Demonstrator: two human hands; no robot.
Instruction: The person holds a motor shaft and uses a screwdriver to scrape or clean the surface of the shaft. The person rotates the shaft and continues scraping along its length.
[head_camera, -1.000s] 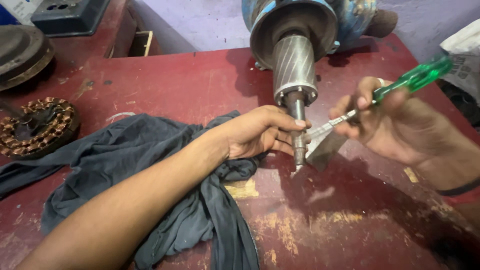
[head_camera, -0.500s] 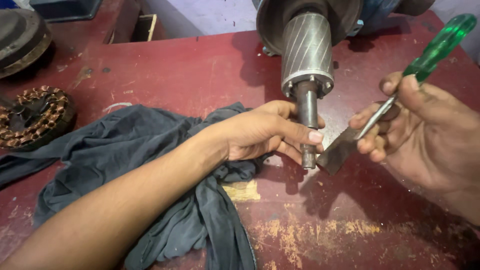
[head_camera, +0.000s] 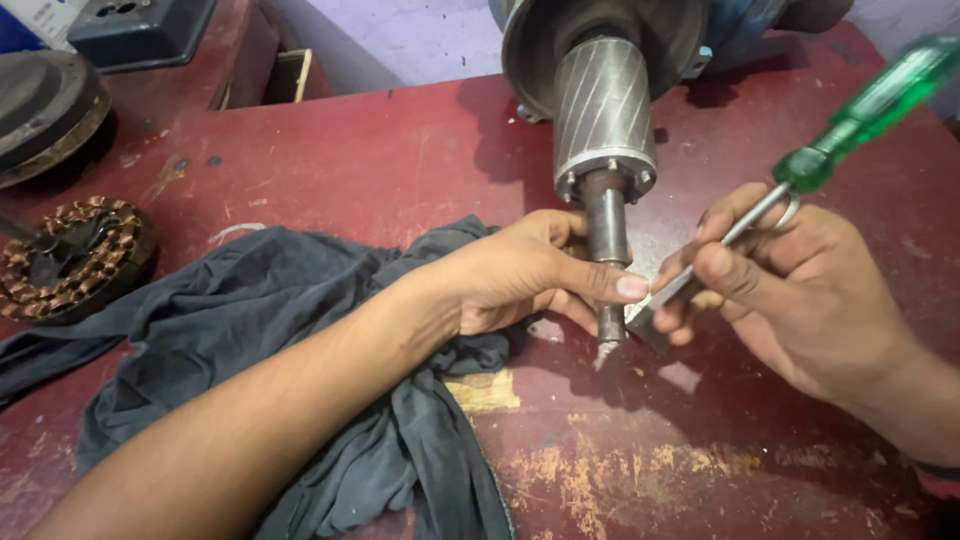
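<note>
A round disc-shaped metal part (head_camera: 40, 110) is seen at the far left edge, partly cut off by the frame. Just near of it, a copper-wound stator (head_camera: 70, 258) lies flat on the red surface (head_camera: 380, 150), whose paint is worn through to yellow at the near centre. A dark box (head_camera: 140, 28) is placed at the far left corner.

A dark grey cloth (head_camera: 250, 330) is spread in loose folds from the left edge to the centre of the surface. The left forearm is laid across this cloth.

The left hand (head_camera: 520, 270) is positioned at the centre, beside the motor shaft (head_camera: 607, 250). Its fingers (head_camera: 600, 283) are curled around the shaft, with the thumb pressed against the right side of it; the shaft is pinched between thumb and fingers. The shaft projects toward the near side from a ribbed grey rotor (head_camera: 603, 115), which is seated in a motor housing (head_camera: 610, 30) at the far centre. The lower tip of the shaft hangs just above the surface.

To the right, the right hand (head_camera: 800, 290) is closed around a screwdriver (head_camera: 830, 140) with a translucent green handle. The metal shank is gripped between the thumb and the folded fingers, and the handle points to the far right. The tip of the tool is directed at the shaft, near the left thumb; whether contact is made cannot be told. A small flat grey piece (head_camera: 645, 322) is seen under the right fingertips.
</note>
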